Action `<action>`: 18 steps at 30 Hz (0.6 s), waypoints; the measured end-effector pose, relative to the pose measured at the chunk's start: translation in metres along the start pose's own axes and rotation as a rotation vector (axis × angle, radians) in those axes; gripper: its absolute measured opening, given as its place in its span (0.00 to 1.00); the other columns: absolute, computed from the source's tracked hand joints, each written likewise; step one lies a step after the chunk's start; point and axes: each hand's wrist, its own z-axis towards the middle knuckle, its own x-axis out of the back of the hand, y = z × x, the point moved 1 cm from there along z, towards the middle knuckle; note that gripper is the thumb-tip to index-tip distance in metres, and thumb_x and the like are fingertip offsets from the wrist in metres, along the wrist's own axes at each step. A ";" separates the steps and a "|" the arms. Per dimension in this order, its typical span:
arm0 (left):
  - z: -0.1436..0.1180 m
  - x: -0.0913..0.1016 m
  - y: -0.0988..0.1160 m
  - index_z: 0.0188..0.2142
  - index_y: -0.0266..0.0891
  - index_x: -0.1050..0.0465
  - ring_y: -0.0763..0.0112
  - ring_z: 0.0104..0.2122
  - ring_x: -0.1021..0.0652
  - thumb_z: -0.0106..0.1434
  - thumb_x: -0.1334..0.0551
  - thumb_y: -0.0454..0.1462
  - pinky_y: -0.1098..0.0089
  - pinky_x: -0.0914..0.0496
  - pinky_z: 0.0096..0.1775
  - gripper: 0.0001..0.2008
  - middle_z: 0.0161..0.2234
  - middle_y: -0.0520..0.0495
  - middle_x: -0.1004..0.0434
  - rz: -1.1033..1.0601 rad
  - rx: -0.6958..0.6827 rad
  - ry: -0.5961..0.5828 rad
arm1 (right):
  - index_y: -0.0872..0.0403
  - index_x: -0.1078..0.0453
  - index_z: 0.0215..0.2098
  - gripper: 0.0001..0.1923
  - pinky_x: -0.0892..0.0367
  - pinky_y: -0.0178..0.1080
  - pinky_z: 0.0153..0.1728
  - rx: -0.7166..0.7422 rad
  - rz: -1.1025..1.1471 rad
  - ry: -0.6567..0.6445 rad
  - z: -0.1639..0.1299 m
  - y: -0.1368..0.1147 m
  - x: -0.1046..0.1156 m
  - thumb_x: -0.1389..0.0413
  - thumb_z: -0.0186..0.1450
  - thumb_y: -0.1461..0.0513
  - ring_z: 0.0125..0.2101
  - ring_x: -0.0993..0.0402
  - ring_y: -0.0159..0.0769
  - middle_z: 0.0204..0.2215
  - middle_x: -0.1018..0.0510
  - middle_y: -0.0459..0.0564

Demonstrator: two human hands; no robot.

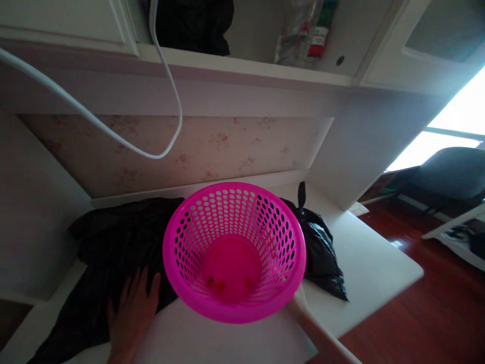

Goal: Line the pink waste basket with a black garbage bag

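Pressing flat with fingers spread, the left hand (132,308) is laid on a black bag (113,242) on the white desk (371,263), while a tilted pink basket (234,250) is gripped at its rim by the right hand (297,301), mostly hidden.

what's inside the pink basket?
The pink basket holds only a few small reddish specks on its solid floor. Black plastic bags show through the holes. The right hand gripping its rim is mostly covered.

Bare white desk (364,263) right of pink basket (234,250); black bags (113,237) crowd the left and back
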 end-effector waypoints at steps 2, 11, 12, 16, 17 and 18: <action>0.000 -0.001 0.000 0.74 0.47 0.46 0.50 0.74 0.45 0.78 0.55 0.39 0.38 0.46 0.68 0.27 0.76 0.44 0.51 -0.040 0.014 0.011 | 0.58 0.25 0.47 0.15 0.23 0.37 0.33 0.007 0.002 -0.003 0.001 -0.002 -0.002 0.40 0.73 0.53 0.35 0.22 0.35 0.42 0.21 0.48; 0.003 -0.003 -0.001 0.72 0.42 0.39 0.49 0.73 0.42 0.76 0.52 0.37 0.37 0.44 0.68 0.26 0.75 0.42 0.45 -0.042 0.017 0.028 | 0.57 0.24 0.45 0.15 0.24 0.36 0.32 0.006 0.055 -0.008 0.000 -0.006 0.002 0.41 0.73 0.53 0.34 0.23 0.34 0.40 0.20 0.48; 0.002 -0.002 -0.001 0.71 0.46 0.38 0.49 0.73 0.42 0.76 0.52 0.36 0.36 0.44 0.67 0.26 0.74 0.43 0.44 -0.019 -0.001 0.035 | 0.57 0.24 0.45 0.15 0.24 0.36 0.32 0.010 0.064 -0.001 0.000 -0.007 0.002 0.41 0.73 0.53 0.34 0.23 0.34 0.40 0.20 0.48; 0.001 0.001 0.000 0.72 0.48 0.40 0.52 0.73 0.42 0.78 0.56 0.37 0.38 0.42 0.67 0.26 0.75 0.45 0.46 -0.036 0.000 0.020 | 0.57 0.25 0.42 0.18 0.27 0.34 0.29 0.054 0.106 0.052 0.002 -0.012 -0.001 0.42 0.73 0.50 0.30 0.26 0.31 0.35 0.22 0.46; 0.001 0.000 -0.001 0.72 0.46 0.41 0.52 0.73 0.42 0.78 0.57 0.38 0.38 0.42 0.67 0.26 0.75 0.45 0.47 -0.049 0.002 0.025 | 0.57 0.26 0.41 0.19 0.29 0.34 0.28 0.073 0.120 0.068 0.003 -0.015 0.001 0.43 0.73 0.48 0.27 0.28 0.30 0.32 0.23 0.45; 0.001 -0.001 -0.001 0.72 0.46 0.41 0.51 0.73 0.42 0.78 0.57 0.38 0.38 0.43 0.67 0.26 0.76 0.45 0.48 -0.049 -0.005 0.030 | 0.57 0.28 0.38 0.21 0.30 0.34 0.26 0.095 0.134 0.089 0.004 -0.019 0.005 0.44 0.73 0.46 0.25 0.30 0.30 0.29 0.26 0.44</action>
